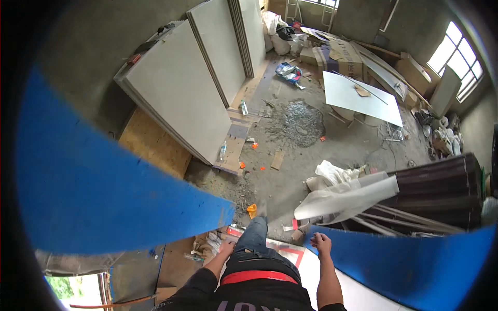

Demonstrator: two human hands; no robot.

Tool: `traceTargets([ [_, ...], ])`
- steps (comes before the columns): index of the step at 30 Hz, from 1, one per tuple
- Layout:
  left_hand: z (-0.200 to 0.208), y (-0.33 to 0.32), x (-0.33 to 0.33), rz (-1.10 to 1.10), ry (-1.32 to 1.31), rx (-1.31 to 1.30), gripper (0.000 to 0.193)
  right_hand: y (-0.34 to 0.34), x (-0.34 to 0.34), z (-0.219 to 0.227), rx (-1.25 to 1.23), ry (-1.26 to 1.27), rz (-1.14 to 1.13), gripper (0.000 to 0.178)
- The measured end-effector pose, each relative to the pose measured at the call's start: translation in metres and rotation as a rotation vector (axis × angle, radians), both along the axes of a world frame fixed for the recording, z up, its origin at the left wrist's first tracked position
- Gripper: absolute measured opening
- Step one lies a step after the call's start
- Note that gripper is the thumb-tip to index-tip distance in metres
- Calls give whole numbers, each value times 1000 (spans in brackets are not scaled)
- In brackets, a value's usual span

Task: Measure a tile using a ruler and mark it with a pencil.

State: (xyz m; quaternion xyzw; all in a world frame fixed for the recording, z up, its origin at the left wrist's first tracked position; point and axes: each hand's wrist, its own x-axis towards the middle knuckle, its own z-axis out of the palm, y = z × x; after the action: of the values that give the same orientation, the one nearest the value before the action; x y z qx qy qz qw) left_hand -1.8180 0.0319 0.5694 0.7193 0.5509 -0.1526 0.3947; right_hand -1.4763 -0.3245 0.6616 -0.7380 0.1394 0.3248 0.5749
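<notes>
My left hand (pixel 226 248) hangs beside my left thigh, next to my jeans (pixel 254 238). Its fingers point away from me and are too small to make out, and I see no object in it. My right hand (pixel 321 242) is raised a little on the right, fingers loosely bent and somewhat apart, holding nothing I can see. It is nearest to the edge of a blue panel (pixel 404 259) on the right. A second large blue panel (pixel 119 192) reaches in from the left, its tip ending ahead of my left hand.
Large pale boards (pixel 176 78) lean on the left wall. A wet grey mortar patch (pixel 303 123) lies on the floor ahead. A white sheet (pixel 363 98) and cardboard boxes (pixel 342 57) stand at the back. Rolled translucent plastic (pixel 347 197) lies at right, by a dark brown stack (pixel 441 192).
</notes>
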Motion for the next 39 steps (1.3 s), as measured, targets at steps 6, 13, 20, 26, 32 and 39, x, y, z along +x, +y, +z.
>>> traceTargets([
  [6,-43,122,219,-33,-139,-125,36,74,74,-122,-113,-219,521,55],
  [13,-24,313,452,132,-255,-255,27,262,332,-44,-181,-107,544,47],
  [20,7,461,674,137,-439,23,28,421,551,-144,-103,184,64,29],
  [26,-83,516,745,248,-220,112,33,554,694,-338,-423,253,673,28],
  [32,-145,602,842,424,-221,-115,28,812,834,-484,-374,43,679,39],
  [39,-246,650,942,319,-135,-163,16,1038,1002,-714,-402,-392,797,30],
])
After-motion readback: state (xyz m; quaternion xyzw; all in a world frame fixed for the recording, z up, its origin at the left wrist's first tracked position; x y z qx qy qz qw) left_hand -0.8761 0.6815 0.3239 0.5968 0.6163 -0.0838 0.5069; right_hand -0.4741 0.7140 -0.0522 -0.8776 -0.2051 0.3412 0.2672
